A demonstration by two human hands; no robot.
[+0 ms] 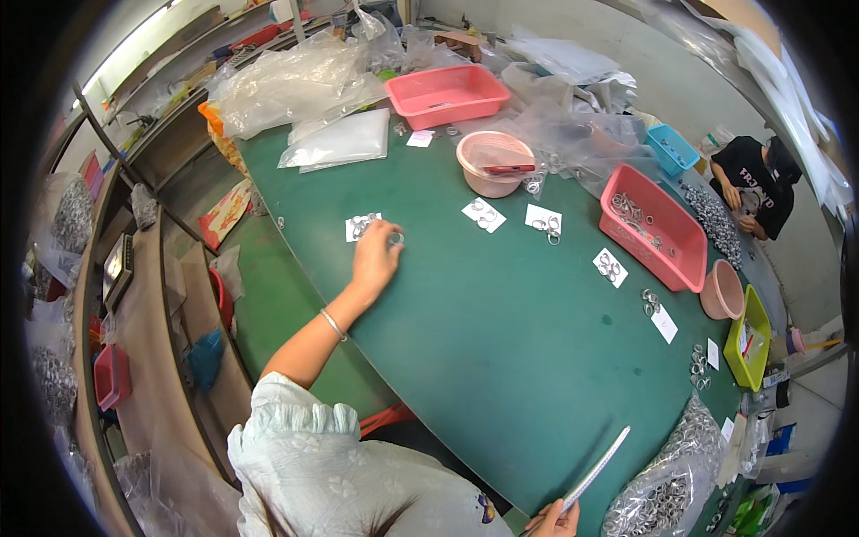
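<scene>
My left hand (376,255) is over the far left part of the green table, its fingertips closed at a small shiny metal ring (396,239). Beside those fingers lies a white card (351,234) with several metal rings on it. A bangle circles my left wrist. Low in the picture, by the table's near edge, my right hand (555,521) grips one end of a long, thin, whitish ruler-like strip (598,471). The strip slants up and away over the tabletop. Only part of the right hand shows.
More white cards with metal rings (483,215) lie along the table (429,331). Pink baskets (617,228), a pink bowl (488,183) holding a red object and a green basket (759,336) stand beyond. A clear bag of rings (667,479) lies near right. Another person (761,183) works at the far right.
</scene>
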